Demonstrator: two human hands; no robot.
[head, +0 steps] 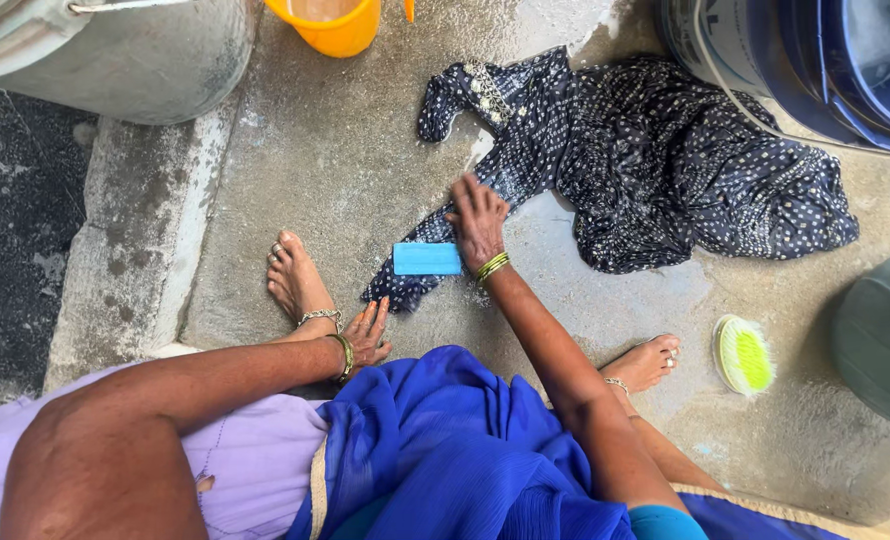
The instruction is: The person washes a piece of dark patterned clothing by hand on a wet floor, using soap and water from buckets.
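A green scrub brush point(744, 354) lies on wet concrete, near blue buckets point(845, 70) and an orange tub point(330, 25).

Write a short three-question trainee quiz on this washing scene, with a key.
1. True or false: the right hand presses flat on the dark dotted garment.
2. Which lies beside that hand? A. blue soap bar B. green brush C. orange bucket
3. Fill in: the left hand rests open on the wet ____ floor, holding nothing.

Key: 1 true; 2 A; 3 concrete.
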